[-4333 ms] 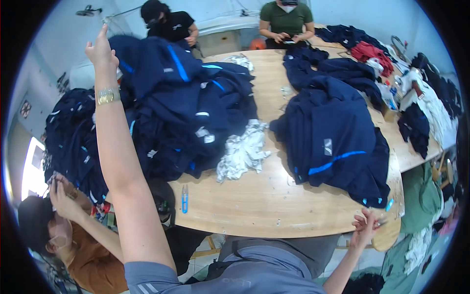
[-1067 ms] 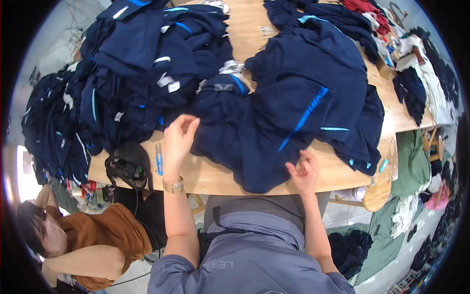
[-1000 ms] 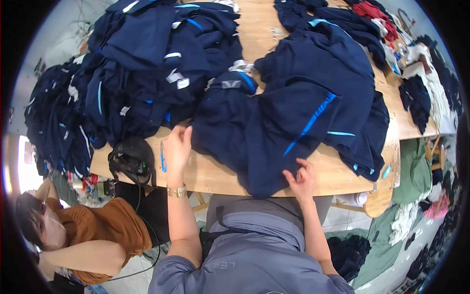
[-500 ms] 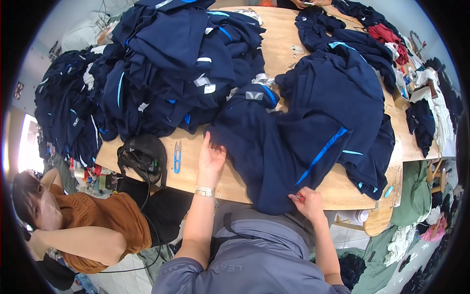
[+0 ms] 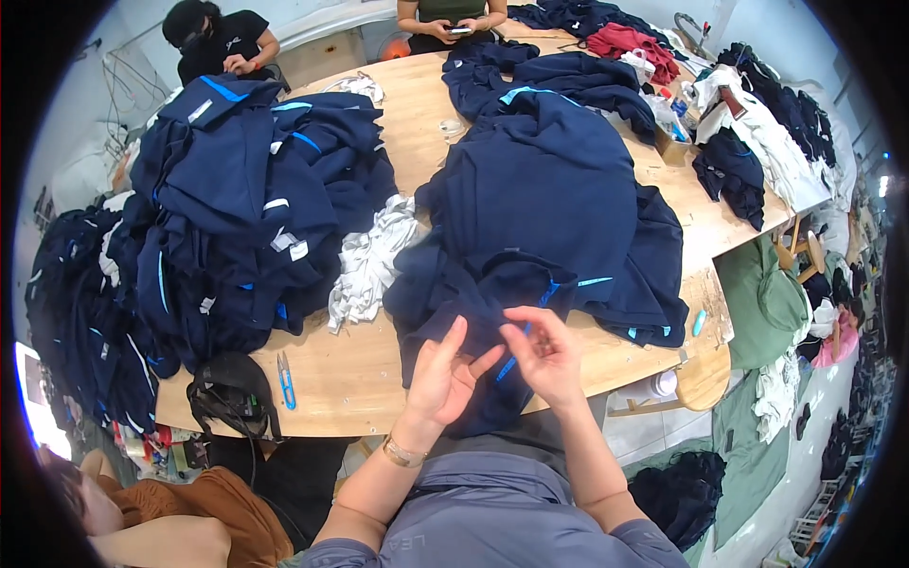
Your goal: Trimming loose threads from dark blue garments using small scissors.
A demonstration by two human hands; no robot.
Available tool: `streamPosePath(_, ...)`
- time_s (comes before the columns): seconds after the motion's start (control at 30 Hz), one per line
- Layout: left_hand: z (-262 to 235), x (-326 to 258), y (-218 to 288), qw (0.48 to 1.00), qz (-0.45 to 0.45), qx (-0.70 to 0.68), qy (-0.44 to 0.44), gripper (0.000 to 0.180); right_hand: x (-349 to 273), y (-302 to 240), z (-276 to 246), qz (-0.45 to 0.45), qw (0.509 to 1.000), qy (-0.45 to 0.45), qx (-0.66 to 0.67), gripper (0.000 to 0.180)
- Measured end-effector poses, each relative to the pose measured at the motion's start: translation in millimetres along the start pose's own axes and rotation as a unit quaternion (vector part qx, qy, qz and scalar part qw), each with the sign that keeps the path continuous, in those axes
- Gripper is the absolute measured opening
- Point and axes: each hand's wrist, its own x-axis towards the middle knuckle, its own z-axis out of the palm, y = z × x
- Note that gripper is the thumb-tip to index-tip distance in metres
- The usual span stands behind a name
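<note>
A navy garment (image 5: 464, 303) with a bright blue stripe lies bunched at the table's near edge. My left hand (image 5: 445, 379) is over its near part, palm turned up and fingers apart, with nothing seen in it. Close on its right, my right hand (image 5: 549, 360) is above the blue stripe, thumb and forefinger brought near each other and the other fingers curled. What it pinches, if anything, is too small or hidden to make out. Behind the hands, a larger heap of navy garments (image 5: 549, 180) lies on the wooden table (image 5: 331, 369).
At left rises a tall navy garment pile (image 5: 227, 189), with white cloth (image 5: 369, 265) beside it. Blue thread snips (image 5: 286, 381) and a black cap-like item (image 5: 232, 398) lie near the front edge. Other people sit at the far side and lower left. A stool (image 5: 703, 374) stands at right.
My view has swung, bringing two people into sight at the far side. The near garment has been drawn up and bunched, uncovering the white cloth. My hands have come together over it.
</note>
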Motion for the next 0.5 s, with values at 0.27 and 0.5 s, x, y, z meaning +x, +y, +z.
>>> streamPosePath(0.27,-3.2,3.0,-5.8,0.999,0.035,0.002,0.019,0.02,-13.9,3.2,-0.2,-0.047,0.996,-0.07,-0.019,0.011)
streamPosePath(0.5,3.0,3.3,0.5,0.998,0.008,-0.025,0.062,0.023,-25.4,14.9,-17.6,0.002,0.993,-0.101,0.058,0.025)
